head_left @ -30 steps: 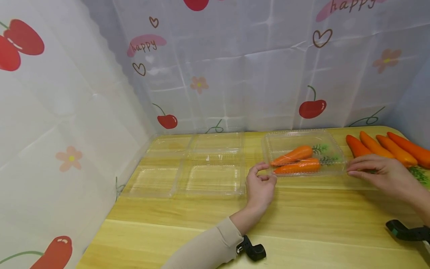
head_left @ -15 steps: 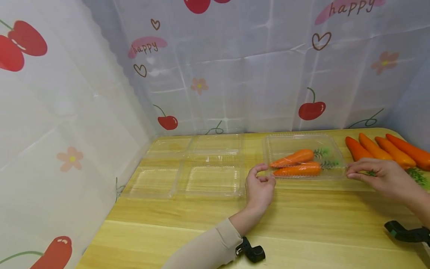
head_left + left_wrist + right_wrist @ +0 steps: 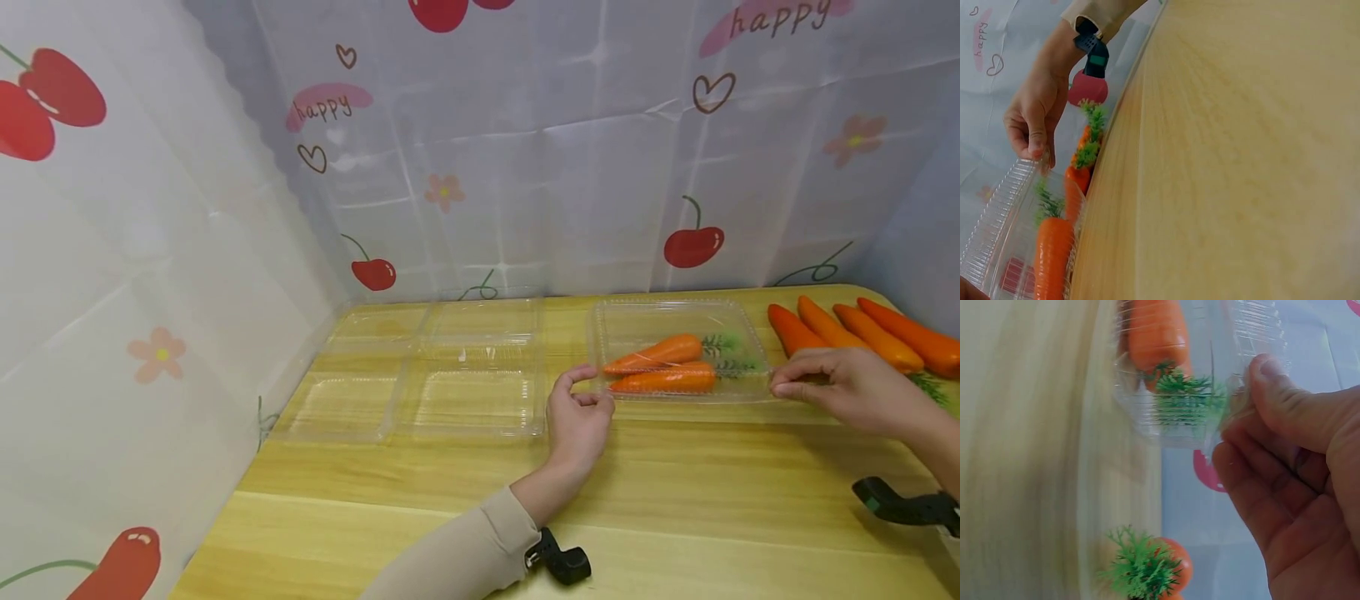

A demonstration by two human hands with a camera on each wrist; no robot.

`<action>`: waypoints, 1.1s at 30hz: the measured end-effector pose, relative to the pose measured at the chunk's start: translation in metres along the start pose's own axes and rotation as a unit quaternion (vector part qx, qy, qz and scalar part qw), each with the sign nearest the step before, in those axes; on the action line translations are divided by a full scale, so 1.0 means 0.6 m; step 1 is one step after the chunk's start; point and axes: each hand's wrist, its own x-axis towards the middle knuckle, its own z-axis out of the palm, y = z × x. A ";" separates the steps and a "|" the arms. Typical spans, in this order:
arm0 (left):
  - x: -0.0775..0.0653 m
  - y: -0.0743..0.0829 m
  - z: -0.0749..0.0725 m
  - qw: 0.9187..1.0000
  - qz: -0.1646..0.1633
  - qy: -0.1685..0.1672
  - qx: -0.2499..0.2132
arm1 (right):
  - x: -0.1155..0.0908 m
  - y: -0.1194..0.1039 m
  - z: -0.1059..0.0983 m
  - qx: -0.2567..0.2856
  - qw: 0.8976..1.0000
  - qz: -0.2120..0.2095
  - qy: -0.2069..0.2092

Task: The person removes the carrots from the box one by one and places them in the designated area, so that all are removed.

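A clear plastic clamshell box (image 3: 645, 315) lies on the wooden table, with two orange carrots (image 3: 675, 377) and their green tops inside. My left hand (image 3: 581, 423) holds the box's front left corner between thumb and fingers. At the front right corner, my right hand (image 3: 855, 388) pinches the rim; the right wrist view shows the thumb (image 3: 1272, 378) on one side of the plastic and fingers on the other. The clear lid appears to lie over the carrots, but whether its edge is latched cannot be told. Only a sliver of the left hand (image 3: 969, 290) shows in the left wrist view.
Several more carrots (image 3: 892, 337) lie at the table's right end, partly behind the right hand. Left of the box are transparent plastic boxes (image 3: 472, 400) with open lids. A printed curtain (image 3: 562, 183) rises behind the table (image 3: 675, 500).
The box has come slightly lower and nearer, with both hands staying at its front corners. In the last half second there is hardly any movement.
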 end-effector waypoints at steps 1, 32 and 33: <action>0.000 0.000 0.000 1.000 -0.001 0.000 0.000 | 0.001 0.000 -0.001 0.000 1.000 -0.003 -0.003; 0.003 -0.001 -0.002 1.000 0.025 -0.007 -0.004 | 0.013 -0.010 -0.042 -0.008 1.000 -0.005 -0.006; 0.003 -0.002 -0.002 1.000 0.027 -0.007 -0.005 | 0.014 -0.011 -0.045 -0.011 1.000 -0.013 0.002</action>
